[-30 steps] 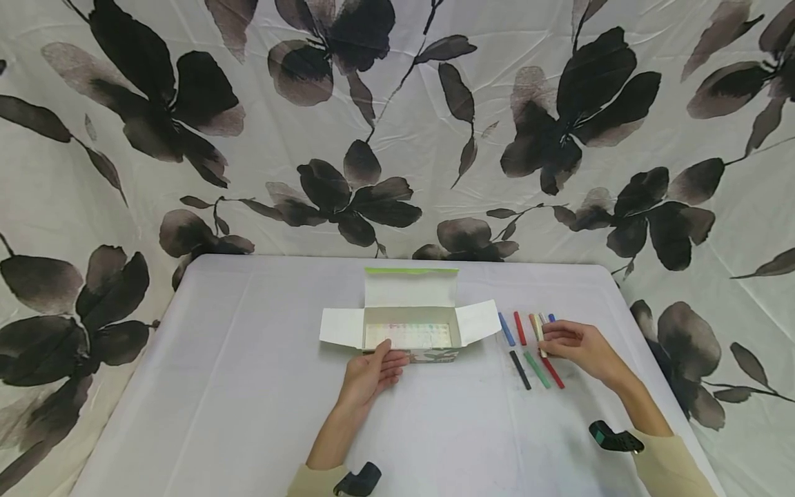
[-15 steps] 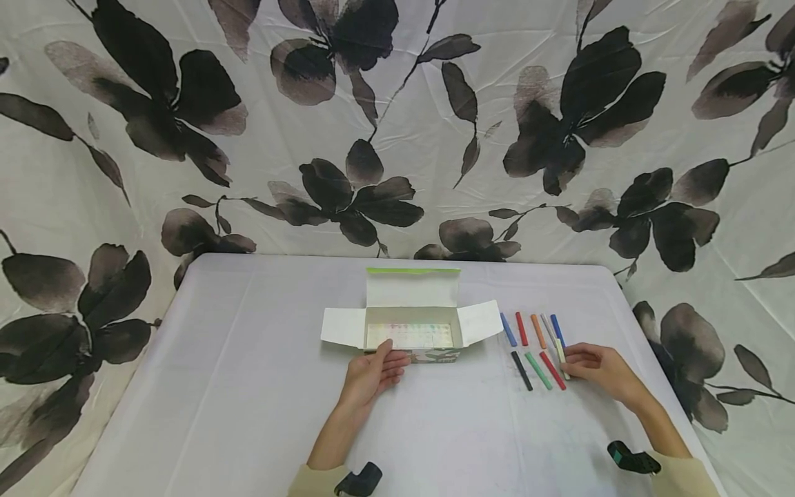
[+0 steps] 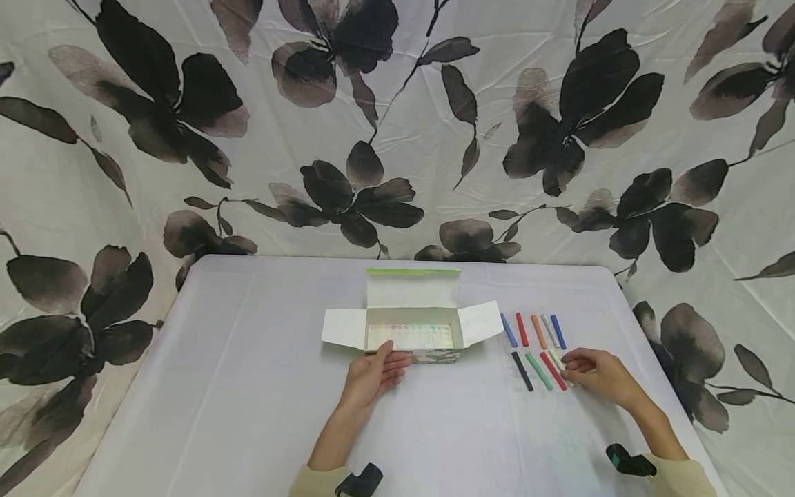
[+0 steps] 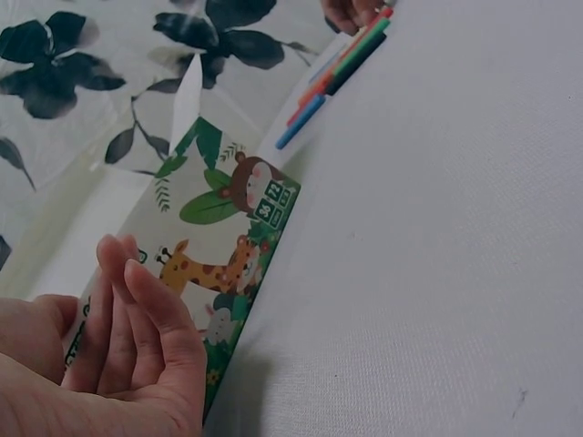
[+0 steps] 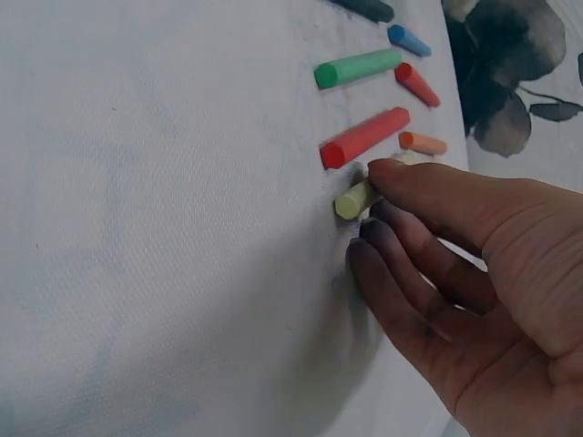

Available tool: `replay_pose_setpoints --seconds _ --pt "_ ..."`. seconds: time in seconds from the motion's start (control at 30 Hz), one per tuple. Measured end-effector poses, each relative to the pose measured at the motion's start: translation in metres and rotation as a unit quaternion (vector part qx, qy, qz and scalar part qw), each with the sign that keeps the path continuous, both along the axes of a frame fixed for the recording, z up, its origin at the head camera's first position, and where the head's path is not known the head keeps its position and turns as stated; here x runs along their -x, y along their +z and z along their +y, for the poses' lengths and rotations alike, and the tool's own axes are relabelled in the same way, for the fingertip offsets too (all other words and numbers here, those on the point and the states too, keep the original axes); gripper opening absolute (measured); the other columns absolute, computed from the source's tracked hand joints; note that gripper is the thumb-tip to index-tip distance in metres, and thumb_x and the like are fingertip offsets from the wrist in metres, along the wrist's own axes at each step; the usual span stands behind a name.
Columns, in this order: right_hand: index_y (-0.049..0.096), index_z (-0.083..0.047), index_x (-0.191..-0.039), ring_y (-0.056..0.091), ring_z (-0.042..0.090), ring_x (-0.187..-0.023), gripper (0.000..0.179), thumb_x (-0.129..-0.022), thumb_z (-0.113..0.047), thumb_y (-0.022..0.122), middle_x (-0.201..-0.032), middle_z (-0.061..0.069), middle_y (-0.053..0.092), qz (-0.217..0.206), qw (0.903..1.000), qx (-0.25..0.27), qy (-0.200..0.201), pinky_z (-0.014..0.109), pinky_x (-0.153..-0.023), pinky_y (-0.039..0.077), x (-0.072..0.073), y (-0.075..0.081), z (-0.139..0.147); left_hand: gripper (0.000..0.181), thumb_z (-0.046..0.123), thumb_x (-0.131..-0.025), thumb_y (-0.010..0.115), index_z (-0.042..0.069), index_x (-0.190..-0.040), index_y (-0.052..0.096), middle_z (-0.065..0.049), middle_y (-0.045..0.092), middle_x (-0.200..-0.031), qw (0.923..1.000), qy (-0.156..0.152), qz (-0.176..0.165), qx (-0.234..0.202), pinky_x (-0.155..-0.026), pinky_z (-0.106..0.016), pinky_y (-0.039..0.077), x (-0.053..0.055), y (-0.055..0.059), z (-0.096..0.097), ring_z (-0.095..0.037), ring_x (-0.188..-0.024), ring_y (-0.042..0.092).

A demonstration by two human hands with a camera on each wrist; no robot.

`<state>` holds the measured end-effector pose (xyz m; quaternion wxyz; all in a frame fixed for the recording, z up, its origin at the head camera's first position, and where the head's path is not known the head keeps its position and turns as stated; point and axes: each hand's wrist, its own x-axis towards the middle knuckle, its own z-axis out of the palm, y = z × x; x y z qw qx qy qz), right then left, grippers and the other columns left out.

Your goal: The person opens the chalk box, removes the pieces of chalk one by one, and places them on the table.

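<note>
An open cardboard box [image 3: 435, 355] with its flaps spread stands mid-table; pale sticks lie inside it. At its front wall my left hand [image 3: 373, 376] grips the rim, thumb over the edge and fingers outside. Cartoon animals decorate that wall in the left wrist view. To the right, my right hand [image 3: 599, 376] pinches a pale yellow chalk stick [image 5: 351, 202] between thumb and fingers, down at the tabletop beside a red chalk stick [image 5: 364, 138]. A green chalk stick [image 3: 538, 371] and a black chalk stick [image 3: 522, 371] lie left of the red one.
Behind the near row lies a far row: a blue chalk stick [image 3: 508, 330], a red one, an orange chalk stick [image 3: 538, 332], a grey-white one and another blue. The white-covered table [image 3: 248, 386] ends at a floral cloth [image 3: 459, 138] hanging behind.
My right hand has moved from the far row toward me and slightly right, bringing the yellow chalk stick down beside the near red one. My left hand and the box have stayed put.
</note>
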<state>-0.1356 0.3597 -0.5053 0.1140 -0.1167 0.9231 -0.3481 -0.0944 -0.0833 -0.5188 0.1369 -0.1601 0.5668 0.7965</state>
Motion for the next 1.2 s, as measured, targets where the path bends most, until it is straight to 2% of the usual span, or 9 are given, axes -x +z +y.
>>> replay_pose_setpoints --seconds 0.3,0.6,0.83,1.03,1.2 --pt "0.072 0.003 -0.109 0.062 0.008 -0.081 0.020 -0.094 -0.010 0.074 -0.092 0.002 0.071 0.028 0.9993 -0.024 0.010 0.024 -0.070 0.054 0.002 0.003 -0.001 0.049 0.037 -0.106 0.059 -0.011 -0.116 0.068 -0.011 0.077 -0.104 0.9999 -0.002 -0.013 -0.010 -0.073 -0.020 0.057 -0.001 0.001 -0.001 -0.012 -0.086 0.069" --pt "0.072 0.003 -0.111 0.064 0.015 -0.086 0.020 -0.097 -0.011 0.071 -0.101 0.010 0.073 0.046 0.9983 -0.033 -0.010 0.024 -0.070 0.053 0.007 0.009 -0.006 0.053 0.041 -0.105 0.060 -0.010 -0.118 0.067 -0.009 0.077 -0.103 0.9997 -0.005 -0.022 -0.012 -0.073 -0.020 0.057 -0.001 0.002 -0.002 -0.010 -0.084 0.069" --pt "0.072 0.004 -0.110 0.065 0.014 -0.085 0.018 -0.097 -0.007 0.071 -0.100 0.012 0.073 0.075 0.9966 -0.026 -0.021 0.022 -0.070 0.054 0.014 0.014 -0.012 0.055 0.043 -0.104 0.061 -0.009 -0.119 0.067 -0.009 0.077 -0.105 0.9996 -0.008 -0.026 -0.009 -0.073 -0.019 0.056 -0.001 0.002 -0.002 -0.009 -0.085 0.069" --pt "0.071 0.006 -0.109 0.069 0.020 -0.083 0.015 -0.096 -0.003 0.070 -0.092 0.010 0.072 0.113 0.9934 -0.009 -0.019 0.020 -0.070 0.055 0.023 0.025 -0.026 0.054 0.042 -0.104 0.061 -0.009 -0.119 0.067 -0.009 0.077 -0.105 0.9997 -0.003 -0.021 -0.008 -0.073 -0.020 0.056 -0.001 0.003 -0.001 -0.010 -0.085 0.069" --pt "0.070 0.006 -0.111 0.069 0.023 -0.086 0.016 -0.098 -0.004 0.068 -0.096 0.012 0.073 0.131 0.9912 -0.006 -0.020 0.018 -0.073 0.055 0.032 0.040 -0.039 0.054 0.041 -0.104 0.061 -0.011 -0.120 0.066 -0.010 0.076 -0.105 0.9999 -0.005 -0.011 -0.008 -0.073 -0.019 0.056 0.000 0.002 -0.001 -0.011 -0.087 0.069"
